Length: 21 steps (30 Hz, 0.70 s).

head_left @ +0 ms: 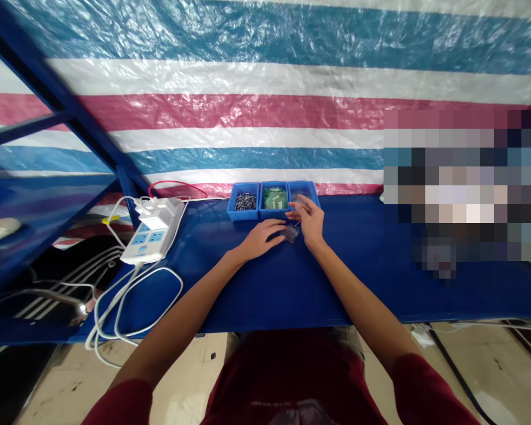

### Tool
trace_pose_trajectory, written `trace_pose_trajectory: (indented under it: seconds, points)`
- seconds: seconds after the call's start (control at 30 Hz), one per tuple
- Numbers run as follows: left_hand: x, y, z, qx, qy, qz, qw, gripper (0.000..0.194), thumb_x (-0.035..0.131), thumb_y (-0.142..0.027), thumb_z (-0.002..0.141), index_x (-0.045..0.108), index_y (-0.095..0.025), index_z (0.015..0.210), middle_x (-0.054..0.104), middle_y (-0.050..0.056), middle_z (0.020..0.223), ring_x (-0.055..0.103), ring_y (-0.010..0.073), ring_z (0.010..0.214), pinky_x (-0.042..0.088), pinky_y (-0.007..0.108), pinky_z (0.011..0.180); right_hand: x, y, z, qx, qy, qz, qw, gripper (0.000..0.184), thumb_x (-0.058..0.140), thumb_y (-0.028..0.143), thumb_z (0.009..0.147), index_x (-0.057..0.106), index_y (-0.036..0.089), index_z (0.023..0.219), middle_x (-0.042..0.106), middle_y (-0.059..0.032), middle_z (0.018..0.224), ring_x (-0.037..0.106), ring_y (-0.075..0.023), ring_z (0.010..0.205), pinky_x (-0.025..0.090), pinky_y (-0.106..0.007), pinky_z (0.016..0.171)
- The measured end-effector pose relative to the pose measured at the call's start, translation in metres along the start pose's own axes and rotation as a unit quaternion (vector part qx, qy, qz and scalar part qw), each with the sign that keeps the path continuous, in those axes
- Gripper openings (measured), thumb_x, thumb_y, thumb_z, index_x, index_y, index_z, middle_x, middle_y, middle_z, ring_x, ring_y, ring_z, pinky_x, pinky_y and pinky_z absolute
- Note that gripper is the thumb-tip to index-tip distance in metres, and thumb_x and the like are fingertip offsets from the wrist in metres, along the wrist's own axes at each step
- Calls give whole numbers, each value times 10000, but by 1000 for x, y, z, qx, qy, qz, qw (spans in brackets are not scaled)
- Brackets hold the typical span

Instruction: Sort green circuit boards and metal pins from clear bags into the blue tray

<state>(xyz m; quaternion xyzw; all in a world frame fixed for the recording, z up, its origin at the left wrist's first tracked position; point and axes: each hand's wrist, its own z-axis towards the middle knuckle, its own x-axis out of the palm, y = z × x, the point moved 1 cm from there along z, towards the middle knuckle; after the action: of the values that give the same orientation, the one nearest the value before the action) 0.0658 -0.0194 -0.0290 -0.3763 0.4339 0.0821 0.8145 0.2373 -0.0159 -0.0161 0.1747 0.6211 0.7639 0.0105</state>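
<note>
My left hand point(262, 238) is over the blue table, its fingers stretched out and the thumb apart from them. The thumb tip is at the near edge of a small clear plastic bag point(291, 234); whether it presses on the bag I cannot tell. My right hand point(310, 222) is raised just right of the bag, fingers spread across the front of the right blue bin point(315, 195). That bin's contents look like clear plastic and are partly hidden. The left blue bin point(230, 208) contains small metal screws point(246, 202); the middle one has green-and-white pieces point(275, 198).
A white power strip point(147, 242) with plugged-in adapters and looped white cables point(115, 313) lies at the left. Blue frame bars point(92, 136) rise there. A striped plastic sheet point(248, 112) hangs behind the table point(269, 295). A blurred-out patch covers the right side.
</note>
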Motion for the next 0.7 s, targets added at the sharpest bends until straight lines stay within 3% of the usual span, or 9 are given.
trace_pose_trajectory:
  seconds: [0.1,0.17,0.27,0.47,0.57,0.7]
  points:
    - [14,-3,0,35,104,78,991,462,479,-431,969,518,-246,1390,401,116,1530,326,300,1433,284,485,1144,0,1,-4,-53,20,-84,995,295,566,352,825,635,164,1042,720,-53,907,663,-133,628,568,-279,613]
    - [20,-5,2,46,133,119,983,483,461,-416,980,460,-261,1438,329,107,1571,262,290,1465,233,483,1171,0,1,-5,-72,30,-123,989,254,541,338,834,651,171,991,711,-46,884,656,-135,631,554,-275,610]
    - [23,-5,5,59,140,155,976,439,437,-367,994,479,-287,1423,361,71,1559,273,261,1464,192,455,1193,1,0,-7,-91,41,-170,980,228,514,315,844,666,180,947,704,-35,837,647,-141,630,546,-281,638]
    - [17,4,7,74,135,148,977,395,367,-327,1020,563,-263,1357,503,69,1463,398,244,1402,293,426,1157,-7,6,-2,-118,17,-289,950,231,477,224,813,697,185,870,701,-28,762,622,-156,604,529,-304,688]
    - [8,11,4,71,131,117,982,388,378,-329,1018,571,-269,1349,501,55,1465,415,220,1394,300,400,1168,-15,11,4,-88,29,-405,910,218,492,163,771,707,199,773,695,-35,708,650,-197,692,519,-327,740]
    - [-5,20,-2,46,134,72,987,363,430,-312,1001,600,-277,1320,499,34,1466,423,203,1391,306,374,1178,-22,10,7,-37,98,-560,822,190,568,106,722,733,196,751,716,-96,775,670,-278,848,507,-371,782]
